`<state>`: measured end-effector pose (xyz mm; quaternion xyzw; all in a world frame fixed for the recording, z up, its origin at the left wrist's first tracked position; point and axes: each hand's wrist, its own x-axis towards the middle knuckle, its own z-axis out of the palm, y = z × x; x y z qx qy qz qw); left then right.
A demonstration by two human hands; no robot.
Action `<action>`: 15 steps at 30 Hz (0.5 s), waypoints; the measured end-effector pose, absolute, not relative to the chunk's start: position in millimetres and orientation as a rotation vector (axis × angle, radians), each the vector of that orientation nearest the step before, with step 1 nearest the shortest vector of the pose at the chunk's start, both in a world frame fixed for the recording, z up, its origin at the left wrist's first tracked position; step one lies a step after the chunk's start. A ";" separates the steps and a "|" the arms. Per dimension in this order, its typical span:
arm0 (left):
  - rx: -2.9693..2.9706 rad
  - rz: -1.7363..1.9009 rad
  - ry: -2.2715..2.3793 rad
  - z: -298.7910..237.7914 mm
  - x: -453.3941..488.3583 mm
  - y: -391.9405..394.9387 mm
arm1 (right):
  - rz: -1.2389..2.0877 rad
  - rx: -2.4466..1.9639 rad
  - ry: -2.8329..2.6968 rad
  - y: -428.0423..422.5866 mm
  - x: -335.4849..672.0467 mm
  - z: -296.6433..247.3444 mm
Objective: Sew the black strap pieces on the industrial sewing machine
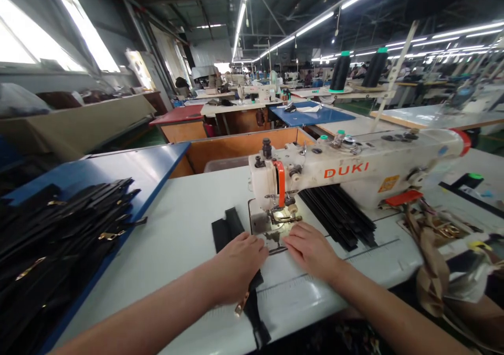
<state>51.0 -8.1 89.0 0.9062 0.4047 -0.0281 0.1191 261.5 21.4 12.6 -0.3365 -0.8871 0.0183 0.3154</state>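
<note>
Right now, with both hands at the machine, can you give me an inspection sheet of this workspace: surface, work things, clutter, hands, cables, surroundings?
Surface: pale sewing table, ruler marks along its near side.
Work things: black fabric piece, partly under the left hand, with a metal zipper pull; sewing machine; stack of black strips under its arm.
Clutter: pile of black pieces on the blue table at left; tan straps at right.
Hands: left lies over the fabric piece; right hand has its fingers near the needle area; any grip is hidden.
Cables: nothing seen on the worktop.
Surroundings: upright thread spools, further machines, ceiling lights.
</note>
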 end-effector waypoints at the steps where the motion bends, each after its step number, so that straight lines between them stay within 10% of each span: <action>1: 2.614 -0.075 1.189 89.8 51.7 -6.3 | 0.052 -0.888 -2.332 19.7 262.4 13.0; 15: 1.307 0.715 1.495 75.8 -20.0 -1.9 | 0.213 -0.849 -2.306 10.6 251.3 11.6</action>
